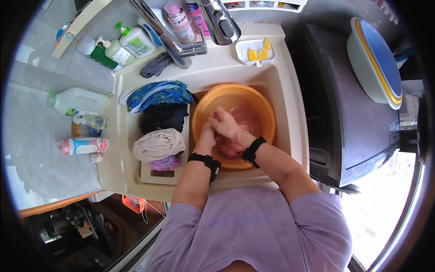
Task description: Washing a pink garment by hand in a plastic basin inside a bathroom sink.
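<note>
Both my hands meet over an orange plastic basin (268, 102) of water that stands in the sink. My left hand (206, 134) touches my right hand (225, 124), whose fingers are curled over it. Whether anything lies between them is hidden. Pink cloth (231, 149) lies in the water just below my hands. To the left, on a cream washboard ledge (183, 142), sit a blue-green patterned cloth (159, 95), a black cloth (163, 117), a rolled beige towel (159, 144) and a purple cloth (166, 163).
A chrome faucet (170, 40) rises behind the basin, beside a white soap dish (242, 56) with yellow soap pieces (262, 55). Pump bottles (137, 41) and a grey cloth (156, 65) line the back left. Stacked basins (377, 64) rest on a dark appliance (360, 125) at right.
</note>
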`<state>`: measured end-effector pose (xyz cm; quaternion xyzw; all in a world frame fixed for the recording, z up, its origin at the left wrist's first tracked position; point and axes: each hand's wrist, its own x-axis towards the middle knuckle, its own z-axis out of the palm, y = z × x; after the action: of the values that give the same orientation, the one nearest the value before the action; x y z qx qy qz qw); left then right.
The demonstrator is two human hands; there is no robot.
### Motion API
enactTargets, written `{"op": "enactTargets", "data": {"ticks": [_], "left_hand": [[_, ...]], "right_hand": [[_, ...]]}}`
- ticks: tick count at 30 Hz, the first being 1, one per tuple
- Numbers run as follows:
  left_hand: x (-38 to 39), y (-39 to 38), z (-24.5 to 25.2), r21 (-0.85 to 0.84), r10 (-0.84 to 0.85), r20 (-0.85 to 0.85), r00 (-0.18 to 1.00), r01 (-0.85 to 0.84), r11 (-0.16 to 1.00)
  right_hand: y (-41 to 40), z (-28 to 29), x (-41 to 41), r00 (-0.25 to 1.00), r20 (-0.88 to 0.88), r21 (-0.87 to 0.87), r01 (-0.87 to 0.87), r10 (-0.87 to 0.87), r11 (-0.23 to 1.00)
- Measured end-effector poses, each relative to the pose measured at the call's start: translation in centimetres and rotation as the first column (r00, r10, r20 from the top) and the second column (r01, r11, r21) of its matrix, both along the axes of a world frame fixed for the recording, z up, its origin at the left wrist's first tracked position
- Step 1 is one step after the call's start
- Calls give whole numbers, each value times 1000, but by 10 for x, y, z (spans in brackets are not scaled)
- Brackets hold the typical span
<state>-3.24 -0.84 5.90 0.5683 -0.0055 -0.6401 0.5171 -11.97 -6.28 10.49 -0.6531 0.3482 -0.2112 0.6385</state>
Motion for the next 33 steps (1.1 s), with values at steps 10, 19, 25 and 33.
{"op": "enactTargets", "data": {"ticks": [10, 19, 25, 33], "left_hand": [[-15, -13, 10, -71, 183, -180, 966, -199, 978], [8, -11, 21, -5, -108, 704, 702, 157, 988], [0, -1, 1, 302, -409, 894, 185, 426, 853], [-8, -11, 2, 120, -35, 187, 982, 13, 993]], "right_hand": [[-4, 22, -1, 877, -454, -457, -79, -155, 886], [-47, -36, -45, 821, -448, -298, 236, -354, 925], [-32, -41, -50, 658, -728, -344, -594, 193, 727], [-27, -33, -24, 967, -246, -299, -3, -74, 954]]}}
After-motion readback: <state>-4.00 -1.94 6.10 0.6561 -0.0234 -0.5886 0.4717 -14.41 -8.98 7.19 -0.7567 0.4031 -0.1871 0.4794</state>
